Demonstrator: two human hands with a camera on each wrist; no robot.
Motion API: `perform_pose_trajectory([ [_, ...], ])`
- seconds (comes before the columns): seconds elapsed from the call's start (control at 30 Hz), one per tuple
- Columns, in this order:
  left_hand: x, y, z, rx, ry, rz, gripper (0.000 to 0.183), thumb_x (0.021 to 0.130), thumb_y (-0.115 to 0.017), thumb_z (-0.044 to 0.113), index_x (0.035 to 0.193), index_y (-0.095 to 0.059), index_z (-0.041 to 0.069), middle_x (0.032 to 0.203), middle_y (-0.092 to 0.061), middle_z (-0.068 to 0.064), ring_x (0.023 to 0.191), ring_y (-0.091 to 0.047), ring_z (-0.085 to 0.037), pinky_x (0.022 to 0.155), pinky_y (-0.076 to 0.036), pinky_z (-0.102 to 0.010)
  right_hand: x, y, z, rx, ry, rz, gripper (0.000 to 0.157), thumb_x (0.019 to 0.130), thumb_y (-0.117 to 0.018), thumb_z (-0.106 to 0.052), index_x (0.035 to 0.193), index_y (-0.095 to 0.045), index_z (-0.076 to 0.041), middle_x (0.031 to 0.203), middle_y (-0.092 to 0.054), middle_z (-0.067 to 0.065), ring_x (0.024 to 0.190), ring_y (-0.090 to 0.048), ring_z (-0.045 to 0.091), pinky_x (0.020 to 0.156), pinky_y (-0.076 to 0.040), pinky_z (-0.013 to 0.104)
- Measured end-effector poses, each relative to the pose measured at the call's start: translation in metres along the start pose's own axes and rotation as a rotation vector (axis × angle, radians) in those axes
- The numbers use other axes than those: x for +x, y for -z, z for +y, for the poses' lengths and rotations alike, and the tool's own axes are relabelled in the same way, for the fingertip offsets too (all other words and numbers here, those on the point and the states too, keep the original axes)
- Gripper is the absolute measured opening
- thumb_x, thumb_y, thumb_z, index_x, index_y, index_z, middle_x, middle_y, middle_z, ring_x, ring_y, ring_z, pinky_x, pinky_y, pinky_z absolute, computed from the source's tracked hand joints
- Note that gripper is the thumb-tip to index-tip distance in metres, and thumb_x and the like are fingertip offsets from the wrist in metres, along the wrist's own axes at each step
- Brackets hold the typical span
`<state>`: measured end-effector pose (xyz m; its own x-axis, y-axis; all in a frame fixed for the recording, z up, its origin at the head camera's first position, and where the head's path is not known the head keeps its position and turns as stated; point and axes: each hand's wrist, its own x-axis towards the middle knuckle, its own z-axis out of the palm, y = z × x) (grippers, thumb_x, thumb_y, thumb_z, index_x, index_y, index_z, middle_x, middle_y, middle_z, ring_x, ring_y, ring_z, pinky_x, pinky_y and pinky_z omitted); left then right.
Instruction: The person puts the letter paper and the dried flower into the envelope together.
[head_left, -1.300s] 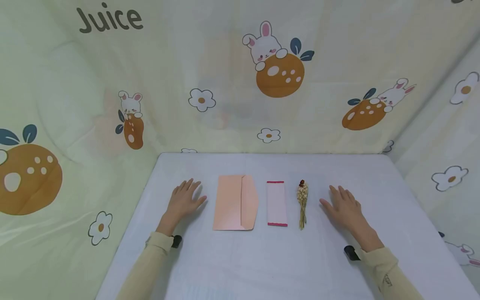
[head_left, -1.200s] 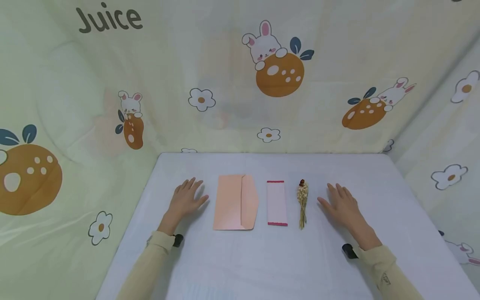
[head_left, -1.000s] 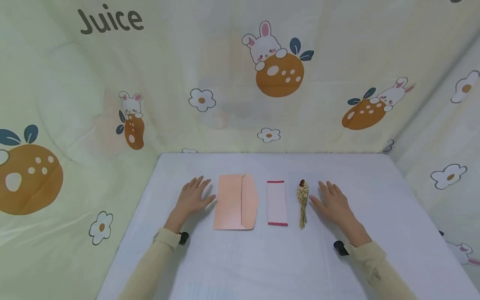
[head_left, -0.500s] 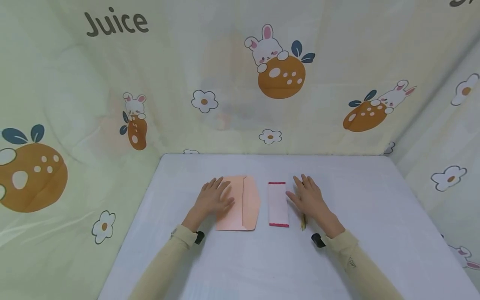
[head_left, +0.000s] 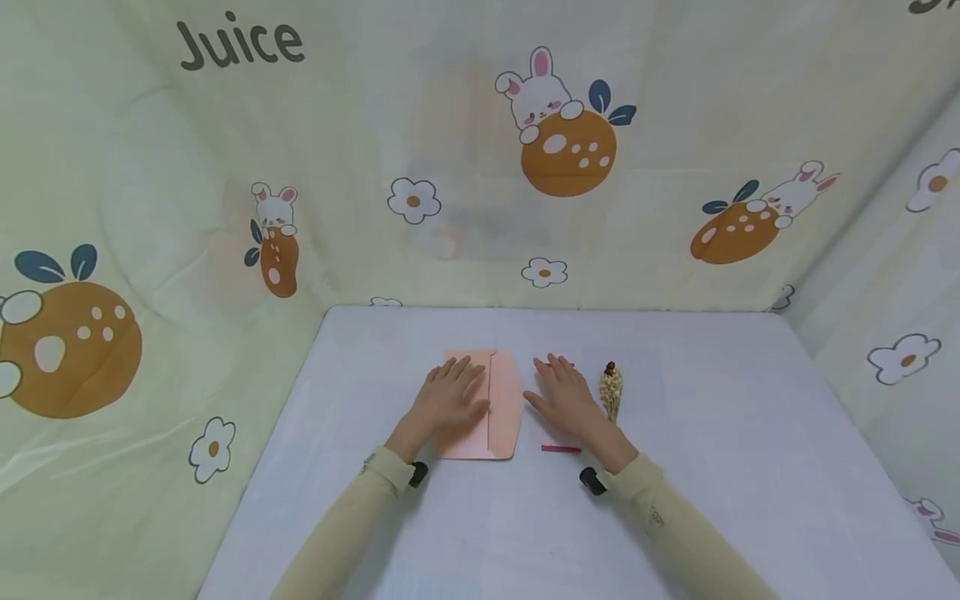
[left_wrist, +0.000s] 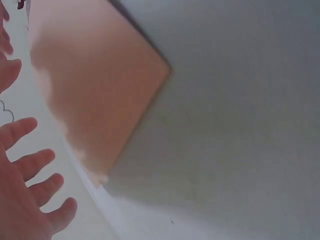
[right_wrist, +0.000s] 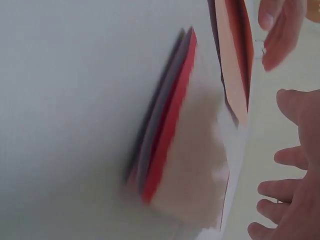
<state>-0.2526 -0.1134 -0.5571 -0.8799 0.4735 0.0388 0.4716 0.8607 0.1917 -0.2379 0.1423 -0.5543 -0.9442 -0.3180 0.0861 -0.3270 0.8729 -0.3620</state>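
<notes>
My left hand (head_left: pixel 450 396) is spread above the left half of a pink paper envelope (head_left: pixel 505 408), whose flap points right. The left wrist view shows the same hand (left_wrist: pixel 27 185) with its fingers apart and its shadow on the envelope (left_wrist: pixel 105 95). Over a pale folded card with red edges (head_left: pixel 560 449) is my right hand (head_left: pixel 573 404), fingers straight, hiding most of the card. Seen from the right wrist, the hand (right_wrist: pixel 295 170) is raised off the card (right_wrist: pixel 192 155), which has several layers. Neither hand grips anything.
A small bunch of dried flowers (head_left: pixel 611 389) lies just right of the right hand, its stems partly hidden by the forearm. The white-covered table (head_left: pixel 495 533) ends at the back against a printed curtain (head_left: pixel 330 125), which also hangs at both sides.
Both hands have moved inward: the left from beside the envelope to over it, the right leftward past the dried flowers to over the card. The objects lie where they were.
</notes>
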Motion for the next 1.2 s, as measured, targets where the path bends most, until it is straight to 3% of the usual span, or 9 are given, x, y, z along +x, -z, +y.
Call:
perform_pose_trajectory([
  [0.3, 0.001, -0.009, 0.015, -0.016, -0.028, -0.021, 0.060, 0.090, -0.040, 0.054, 0.142, -0.033, 0.026, 0.151, -0.025, -0.009, 0.140, -0.020, -0.034, 0.108, -0.021, -0.054, 0.001, -0.024, -0.026, -0.058, 0.131, -0.037, 0.060, 0.093, -0.049, -0.040, 0.142, -0.033, -0.010, 0.147, -0.029, 0.021, 0.137, -0.022, 0.039, 0.106, -0.021, 0.058],
  [0.5, -0.002, -0.010, 0.021, -0.032, -0.044, -0.041, 0.054, 0.091, -0.043, 0.047, 0.141, -0.036, 0.026, 0.152, -0.023, -0.010, 0.140, -0.017, -0.035, 0.109, -0.017, -0.054, -0.001, -0.034, -0.035, -0.092, 0.125, -0.110, 0.055, 0.094, -0.047, -0.036, 0.141, -0.036, -0.011, 0.149, -0.026, 0.019, 0.139, -0.019, 0.037, 0.108, -0.017, 0.058],
  [0.73, 0.001, -0.003, 0.017, 0.058, -0.041, -0.113, 0.048, 0.091, -0.039, 0.049, 0.133, -0.044, 0.028, 0.153, -0.020, -0.009, 0.140, -0.017, -0.037, 0.106, -0.023, -0.057, -0.002, -0.033, -0.040, -0.112, 0.114, -0.115, 0.051, 0.095, -0.047, -0.035, 0.139, -0.039, -0.010, 0.149, -0.028, 0.018, 0.139, -0.020, 0.036, 0.109, -0.018, 0.056],
  [0.83, 0.002, 0.005, 0.013, 0.046, -0.043, -0.176, 0.061, 0.085, -0.040, 0.066, 0.133, -0.043, 0.029, 0.154, -0.017, -0.009, 0.139, -0.018, -0.038, 0.102, -0.028, -0.059, -0.003, -0.032, -0.040, -0.118, 0.104, -0.131, 0.052, 0.095, -0.046, -0.036, 0.139, -0.039, -0.011, 0.149, -0.027, 0.017, 0.139, -0.020, 0.035, 0.109, -0.017, 0.056],
  [0.97, 0.000, 0.012, 0.006, -0.010, -0.052, -0.250, 0.093, 0.066, -0.044, 0.084, 0.140, -0.032, 0.029, 0.155, -0.010, -0.007, 0.139, -0.019, -0.036, 0.097, -0.034, -0.060, -0.003, -0.033, -0.038, -0.134, 0.092, -0.143, 0.053, 0.095, -0.044, -0.039, 0.140, -0.038, -0.012, 0.150, -0.026, 0.015, 0.140, -0.020, 0.034, 0.109, -0.017, 0.056],
  [1.07, -0.001, 0.014, -0.002, -0.029, -0.074, -0.252, 0.104, 0.060, -0.048, 0.086, 0.143, -0.026, 0.028, 0.156, -0.007, -0.005, 0.140, -0.020, -0.031, 0.094, -0.038, -0.058, -0.003, -0.034, -0.036, -0.139, 0.105, -0.127, 0.053, 0.095, -0.043, -0.039, 0.140, -0.038, -0.012, 0.150, -0.027, 0.015, 0.139, -0.022, 0.035, 0.109, -0.018, 0.055],
  [1.2, -0.003, 0.014, -0.007, -0.063, -0.114, -0.234, 0.104, 0.060, -0.054, 0.083, 0.142, -0.027, 0.025, 0.156, -0.008, -0.007, 0.140, -0.020, -0.030, 0.092, -0.041, -0.055, -0.004, -0.036, -0.033, -0.134, 0.115, -0.112, 0.053, 0.096, -0.042, -0.040, 0.140, -0.038, -0.012, 0.149, -0.028, 0.015, 0.138, -0.023, 0.036, 0.109, -0.019, 0.055],
])
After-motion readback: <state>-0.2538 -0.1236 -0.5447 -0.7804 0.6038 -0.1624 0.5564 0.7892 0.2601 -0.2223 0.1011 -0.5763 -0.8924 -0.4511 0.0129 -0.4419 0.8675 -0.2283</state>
